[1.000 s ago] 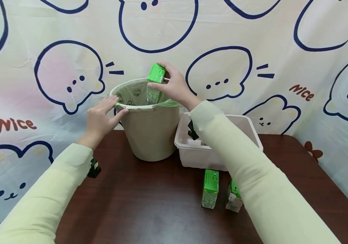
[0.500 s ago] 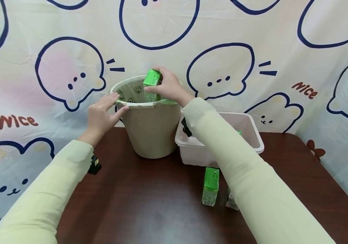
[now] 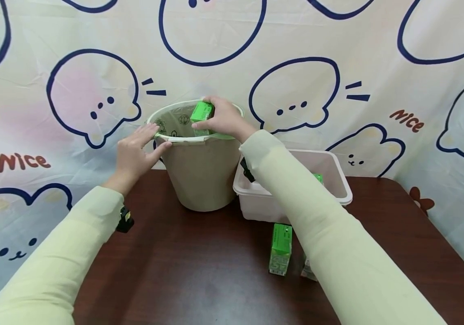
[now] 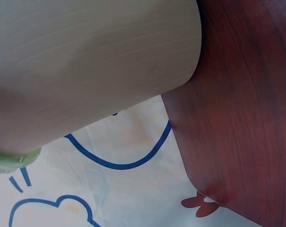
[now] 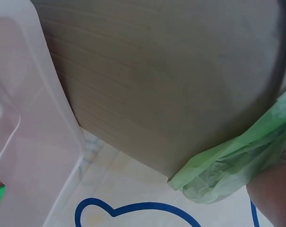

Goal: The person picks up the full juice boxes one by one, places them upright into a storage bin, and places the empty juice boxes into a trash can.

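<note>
A beige trash bin [image 3: 203, 178] stands at the back of the table, lined with a patterned green plastic bag [image 5: 223, 163]. My left hand [image 3: 136, 151] rests on the bin's left front rim, fingers fairly straight and thumb spread apart. Between thumb and fingers, my right hand [image 3: 225, 118] holds a green drink carton [image 3: 201, 112] upright in the bin's mouth. The carton's lower part is hidden behind the rim. Another green drink carton [image 3: 281, 248] stands on the table, and a third carton [image 3: 308, 271] beside it is mostly covered by the right sleeve.
A pale plastic box [image 3: 256, 207] sits right of the bin, partly under my right forearm. Something green [image 3: 318, 178] shows inside it. The brown wooden table [image 3: 199, 271] meets a cartoon-printed cloth [image 3: 199, 40] at the back.
My right hand has lowered the drink carton into the bin's mouth, slightly leftward. The left hand stays on the rim. The standing cartons have not moved.
</note>
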A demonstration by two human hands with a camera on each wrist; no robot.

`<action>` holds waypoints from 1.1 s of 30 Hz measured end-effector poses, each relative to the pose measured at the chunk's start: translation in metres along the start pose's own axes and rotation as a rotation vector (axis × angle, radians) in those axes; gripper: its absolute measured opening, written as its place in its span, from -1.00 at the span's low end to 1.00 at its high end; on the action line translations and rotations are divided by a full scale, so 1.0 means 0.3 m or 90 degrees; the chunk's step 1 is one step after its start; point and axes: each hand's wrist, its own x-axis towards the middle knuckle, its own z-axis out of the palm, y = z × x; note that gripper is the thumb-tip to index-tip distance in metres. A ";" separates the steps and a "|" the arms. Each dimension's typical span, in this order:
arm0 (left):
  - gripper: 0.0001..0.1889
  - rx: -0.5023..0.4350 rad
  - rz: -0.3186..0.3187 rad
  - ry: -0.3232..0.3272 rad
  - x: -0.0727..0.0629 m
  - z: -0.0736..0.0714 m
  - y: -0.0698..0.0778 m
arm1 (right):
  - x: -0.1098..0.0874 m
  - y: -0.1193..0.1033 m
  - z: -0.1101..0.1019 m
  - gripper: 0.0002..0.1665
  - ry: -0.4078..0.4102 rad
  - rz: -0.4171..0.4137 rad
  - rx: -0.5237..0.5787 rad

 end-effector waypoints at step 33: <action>-0.11 -0.012 0.005 0.012 -0.011 0.007 -0.004 | -0.159 0.069 -0.127 -0.03 0.029 -0.044 0.017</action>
